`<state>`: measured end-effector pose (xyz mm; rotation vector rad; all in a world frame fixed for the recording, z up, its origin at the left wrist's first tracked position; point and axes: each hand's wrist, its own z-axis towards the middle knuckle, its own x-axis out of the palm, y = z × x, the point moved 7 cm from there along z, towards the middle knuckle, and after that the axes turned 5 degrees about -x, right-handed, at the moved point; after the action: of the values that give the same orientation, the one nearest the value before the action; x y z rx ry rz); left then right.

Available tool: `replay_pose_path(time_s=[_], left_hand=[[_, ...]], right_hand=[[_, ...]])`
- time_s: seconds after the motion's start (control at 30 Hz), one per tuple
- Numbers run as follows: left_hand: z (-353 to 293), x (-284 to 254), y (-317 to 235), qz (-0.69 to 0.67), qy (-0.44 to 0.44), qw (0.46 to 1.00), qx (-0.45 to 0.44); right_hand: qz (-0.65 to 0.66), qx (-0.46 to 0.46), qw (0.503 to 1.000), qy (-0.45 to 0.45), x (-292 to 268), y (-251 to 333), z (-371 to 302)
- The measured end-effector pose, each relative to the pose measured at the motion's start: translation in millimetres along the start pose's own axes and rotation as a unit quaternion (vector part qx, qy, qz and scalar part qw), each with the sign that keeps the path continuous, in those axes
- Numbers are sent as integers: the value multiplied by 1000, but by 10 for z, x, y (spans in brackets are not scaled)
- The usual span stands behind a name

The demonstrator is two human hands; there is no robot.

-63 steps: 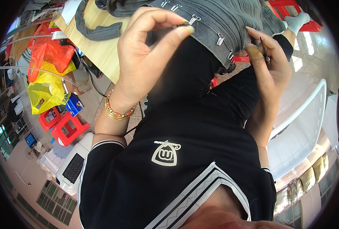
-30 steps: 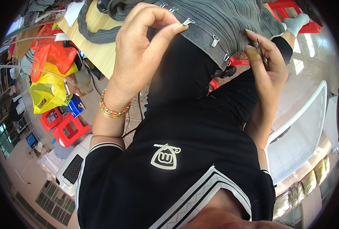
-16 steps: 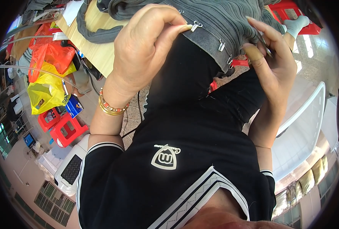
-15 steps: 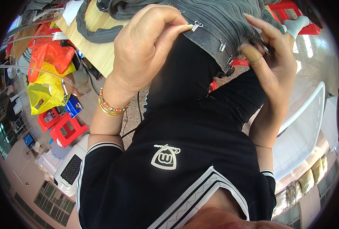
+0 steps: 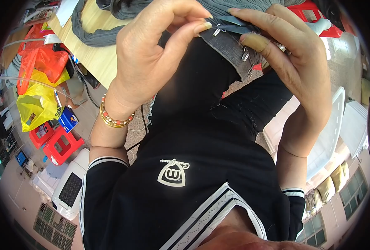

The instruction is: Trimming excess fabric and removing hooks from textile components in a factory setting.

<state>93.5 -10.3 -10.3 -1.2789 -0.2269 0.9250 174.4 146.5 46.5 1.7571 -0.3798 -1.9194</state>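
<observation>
My left hand [image 5: 147,58] has its thumb and forefinger brought together at the edge of a dark grey ribbed knit garment [image 5: 222,50]. What lies in that pinch is too small to make out. In my right hand [image 5: 301,58] is a pair of thread snips [image 5: 237,29], its two dark blades apart and pointing at the left fingertips. A metal hook [image 5: 217,31] on the garment's band sits just under the blades. Another metal hook [image 5: 245,55] hangs further along the band. Tan tape [image 5: 255,41] wraps the right thumb. The garment lies partly over my lap.
A pale wooden tabletop [image 5: 97,54] carries more of the knit at the far left. Beside it are an orange-red bag [image 5: 47,58], a yellow bag [image 5: 39,100] and red stools [image 5: 62,148]. A white plastic chair [image 5: 330,125] stands at the right, a red stool [image 5: 305,12] at the far right.
My right hand has moved left and up, bringing the snips' blades to the left fingertips by the hook. The left hand has shifted slightly, still pinching.
</observation>
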Motion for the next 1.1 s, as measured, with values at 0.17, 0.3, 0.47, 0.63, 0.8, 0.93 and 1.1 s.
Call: replay_pose_path(time_s=[0.17,0.3,0.47,0.63,0.8,0.93,1.1], left_hand=[[15,-16,7,7,12,1000,18],[48,-14,-33,19,20,999,41],[67,4,-36,10,24,999,41],[75,1,-32,-28,27,998,46],[100,15,-58,-35,11,999,28],[99,-6,-36,-49,10,998,45],[109,5,-64,-55,15,997,61]], right_hand=[[3,75,995,69,-64,146,135],[7,89,993,80,-154,133,229],[-31,74,988,135,-169,140,249],[-17,58,993,98,-155,177,230],[-21,40,992,116,-215,147,246],[-41,28,992,116,-145,174,246],[-59,9,993,101,-123,206,240]])
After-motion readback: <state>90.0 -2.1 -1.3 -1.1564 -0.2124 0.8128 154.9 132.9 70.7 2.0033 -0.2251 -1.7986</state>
